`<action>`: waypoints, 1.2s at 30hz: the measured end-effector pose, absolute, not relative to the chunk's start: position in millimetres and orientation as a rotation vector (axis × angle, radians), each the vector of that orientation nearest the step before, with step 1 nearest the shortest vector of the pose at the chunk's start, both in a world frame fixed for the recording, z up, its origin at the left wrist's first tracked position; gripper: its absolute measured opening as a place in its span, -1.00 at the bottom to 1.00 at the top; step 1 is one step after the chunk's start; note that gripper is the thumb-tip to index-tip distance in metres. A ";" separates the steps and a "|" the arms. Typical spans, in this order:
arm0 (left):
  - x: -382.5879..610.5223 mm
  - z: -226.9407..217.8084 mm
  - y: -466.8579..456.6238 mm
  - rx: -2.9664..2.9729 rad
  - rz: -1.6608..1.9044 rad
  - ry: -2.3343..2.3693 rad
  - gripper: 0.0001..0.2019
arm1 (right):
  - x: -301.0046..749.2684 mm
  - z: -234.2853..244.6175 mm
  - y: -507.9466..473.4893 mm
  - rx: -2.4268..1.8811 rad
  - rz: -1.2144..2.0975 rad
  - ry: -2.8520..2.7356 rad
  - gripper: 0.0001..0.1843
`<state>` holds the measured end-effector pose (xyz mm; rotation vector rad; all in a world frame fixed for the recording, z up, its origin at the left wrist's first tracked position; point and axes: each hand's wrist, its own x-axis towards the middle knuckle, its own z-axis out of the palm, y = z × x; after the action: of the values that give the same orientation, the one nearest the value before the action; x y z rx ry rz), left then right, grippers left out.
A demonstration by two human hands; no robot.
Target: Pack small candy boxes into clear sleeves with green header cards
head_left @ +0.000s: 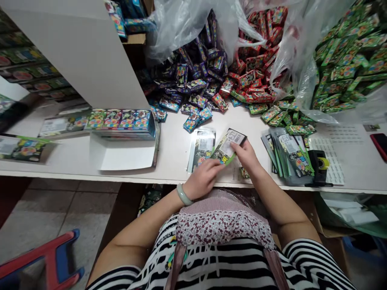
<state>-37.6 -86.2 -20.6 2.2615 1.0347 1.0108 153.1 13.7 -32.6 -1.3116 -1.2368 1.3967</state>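
Between my two hands is a flat printed plastic pouch (226, 148) with a pale label and a green edge, tilted above the table. My left hand (203, 179), with a pale green bangle at its wrist, pinches the pouch's lower edge. The upper right end is gripped by my right hand (247, 155), its thumb on the label. Just left of it, similar pouches (203, 146) lie flat on the white table. A small printed box (244, 173) shows partly beside my right wrist.
Small boxes lie heaped at the back: purple (193, 76), red (256, 76) and green (344, 76), among clear plastic bags (193, 20). More pouches (292, 155) are stacked at right beside a black tape dispenser (319, 168). An open white carton (127, 155) holding rows of small boxes stands left.
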 end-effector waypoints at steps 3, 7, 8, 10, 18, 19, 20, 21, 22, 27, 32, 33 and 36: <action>-30.6 -19.2 -80.0 2.157 1.089 1.062 -0.53 | 163.0 -28.4 3.2 -1.321 1.289 -1.109 -0.54; -44.5 -23.1 -57.1 1.509 1.221 1.410 -0.64 | 150.4 -30.1 -2.3 -1.198 1.528 -1.069 -0.52; -49.1 -24.1 -52.8 1.366 1.193 1.394 -0.67 | 145.7 -30.3 -2.9 -1.167 1.564 -1.084 -0.51; -56.7 -24.9 -49.6 1.170 1.165 1.335 -0.68 | 140.4 -28.3 -3.6 -1.143 1.448 -1.150 -0.51; -51.1 -6.6 -66.2 1.597 1.041 1.326 -0.87 | 164.8 7.7 -3.5 -1.186 0.712 -2.095 -0.72; -50.2 -4.4 -65.9 1.673 1.037 1.336 -0.88 | 165.4 10.4 -1.2 -1.209 0.751 -2.106 -0.73; -50.5 -2.5 -65.2 1.733 1.045 1.355 -0.88 | 165.2 12.2 2.0 -1.222 0.825 -2.087 -0.75; -51.9 -0.9 -64.3 1.780 1.060 1.375 -0.88 | 164.6 13.3 5.9 -1.210 0.944 -2.059 -0.76; -54.1 0.5 -63.5 1.817 1.076 1.392 -0.88 | 163.7 14.0 10.3 -1.172 1.106 -2.039 -0.76; -66.3 7.0 -64.4 2.015 1.050 1.409 -0.88 | 156.9 16.5 30.5 -0.921 1.881 -1.960 -0.72; -69.0 7.5 -67.2 2.264 0.871 1.588 -0.66 | 144.8 20.2 36.4 -0.886 1.949 -1.781 -0.73; -69.7 6.9 -66.8 2.288 0.831 1.610 -0.65 | 142.1 21.3 36.5 -0.856 1.941 -1.783 -0.73; -74.5 5.6 -63.7 2.273 0.832 1.645 -0.69 | 135.4 27.8 34.0 -0.788 1.849 -1.859 -0.75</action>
<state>-74.5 -63.7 5.6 2.2726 1.6446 0.8323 135.4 34.0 27.8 -0.7882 -1.8587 1.8486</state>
